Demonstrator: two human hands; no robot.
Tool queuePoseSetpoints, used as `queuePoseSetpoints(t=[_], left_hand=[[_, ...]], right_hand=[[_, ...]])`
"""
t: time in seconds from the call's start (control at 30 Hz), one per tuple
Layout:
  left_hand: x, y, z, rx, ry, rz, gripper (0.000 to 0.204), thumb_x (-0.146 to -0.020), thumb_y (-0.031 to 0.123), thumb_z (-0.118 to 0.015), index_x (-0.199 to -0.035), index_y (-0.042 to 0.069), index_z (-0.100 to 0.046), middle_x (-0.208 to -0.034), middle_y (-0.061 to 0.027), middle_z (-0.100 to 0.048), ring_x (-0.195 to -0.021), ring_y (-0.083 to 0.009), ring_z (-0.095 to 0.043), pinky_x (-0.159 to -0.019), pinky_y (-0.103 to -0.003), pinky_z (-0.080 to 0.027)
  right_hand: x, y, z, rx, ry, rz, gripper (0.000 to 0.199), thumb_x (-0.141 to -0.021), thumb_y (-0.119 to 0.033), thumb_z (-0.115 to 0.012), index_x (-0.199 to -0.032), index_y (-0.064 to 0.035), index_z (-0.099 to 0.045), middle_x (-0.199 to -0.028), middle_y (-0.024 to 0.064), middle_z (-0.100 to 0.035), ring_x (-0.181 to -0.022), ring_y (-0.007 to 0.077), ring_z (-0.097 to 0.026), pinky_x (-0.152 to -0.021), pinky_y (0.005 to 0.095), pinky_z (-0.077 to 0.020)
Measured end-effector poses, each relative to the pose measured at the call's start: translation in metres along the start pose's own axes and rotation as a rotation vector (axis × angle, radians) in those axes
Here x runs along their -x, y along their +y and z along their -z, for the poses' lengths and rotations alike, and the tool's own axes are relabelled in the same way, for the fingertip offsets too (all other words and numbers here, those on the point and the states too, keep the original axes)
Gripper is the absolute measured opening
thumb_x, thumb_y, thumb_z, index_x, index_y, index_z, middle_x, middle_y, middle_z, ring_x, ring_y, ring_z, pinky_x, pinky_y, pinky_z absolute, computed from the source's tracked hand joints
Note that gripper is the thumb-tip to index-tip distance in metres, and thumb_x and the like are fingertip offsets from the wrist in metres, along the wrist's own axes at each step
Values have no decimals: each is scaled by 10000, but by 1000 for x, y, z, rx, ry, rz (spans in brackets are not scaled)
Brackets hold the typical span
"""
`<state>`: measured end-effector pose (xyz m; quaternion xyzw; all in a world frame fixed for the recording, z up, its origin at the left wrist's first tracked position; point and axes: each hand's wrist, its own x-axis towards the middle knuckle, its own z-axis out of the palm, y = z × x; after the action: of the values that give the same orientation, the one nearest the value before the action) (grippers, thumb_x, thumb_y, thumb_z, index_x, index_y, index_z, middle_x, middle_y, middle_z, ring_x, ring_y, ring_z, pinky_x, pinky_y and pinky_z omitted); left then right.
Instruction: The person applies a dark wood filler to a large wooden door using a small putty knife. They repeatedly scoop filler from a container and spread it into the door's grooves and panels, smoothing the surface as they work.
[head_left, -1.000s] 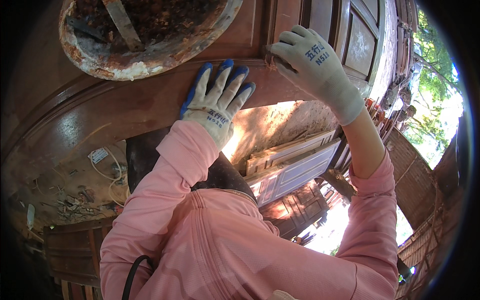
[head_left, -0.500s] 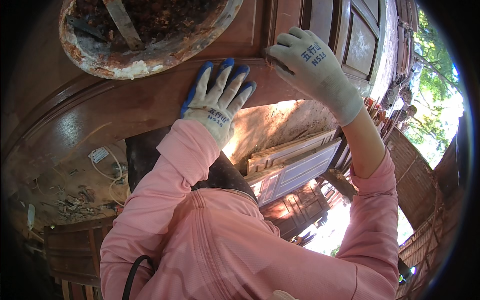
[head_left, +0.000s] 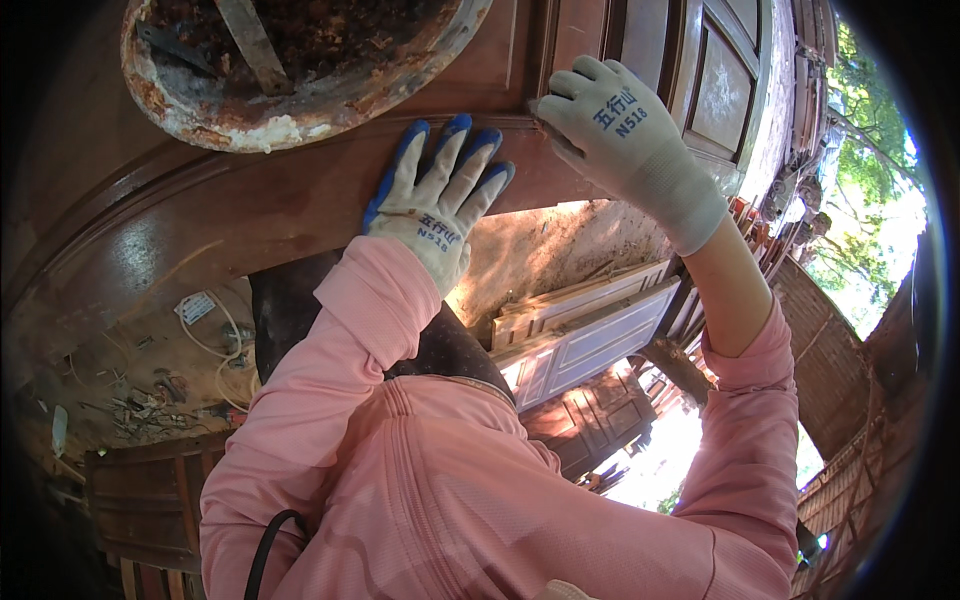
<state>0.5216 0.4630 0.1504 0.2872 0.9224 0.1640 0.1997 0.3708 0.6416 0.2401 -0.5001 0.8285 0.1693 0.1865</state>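
Barely anything's moved: left hand (head_left: 435,205) stays flat, fingers spread, on the wooden panel (head_left: 250,215); right hand (head_left: 615,130) keeps curled fingers pressing its edge.

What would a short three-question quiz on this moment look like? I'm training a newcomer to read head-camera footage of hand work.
1. True or false: the left hand lies flat, fingers spread, on the brown wooden panel.
2. The right hand is: A) hanging free, B) pressed at the panel's edge, C) inside the rusty bowl.
3. What colour are the person's sleeves?

Key: 1 true; 2 B; 3 pink.
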Motion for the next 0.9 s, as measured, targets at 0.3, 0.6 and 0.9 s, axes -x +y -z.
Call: queuePoseSetpoints(t=[0.3,0.6,0.9], left_hand=[[0,0,-3,12,30,11,808,-962,417,-612,-1680,245,-284,-1770,-65,-189,-1634,-342,-100,-1310,-603,3],[0,-1,-11,61,101,-3,861,-917,437,-683,-1669,235,-317,-1756,-81,-223,-1628,-355,-115,-1308,-609,-32],[-2,-2,-12,38,107,0,826,-923,397,-650,-1665,232,-328,-1751,-90,-234,-1626,-359,-122,-1304,-613,-45]], right_hand=[[11,4,11,-127,146,-82,145,-903,-218,-716,-1012,-128,-748,-970,32,-672,-969,239,-634,-904,369,-528],[36,-29,-25,-327,308,-418,205,-893,-171,-715,-1083,-104,-754,-854,49,-643,-874,274,-616,-820,417,-527],[41,-49,-42,-223,398,-437,217,-894,-164,-721,-1096,-97,-764,-854,41,-648,-839,266,-601,-780,408,-511]])
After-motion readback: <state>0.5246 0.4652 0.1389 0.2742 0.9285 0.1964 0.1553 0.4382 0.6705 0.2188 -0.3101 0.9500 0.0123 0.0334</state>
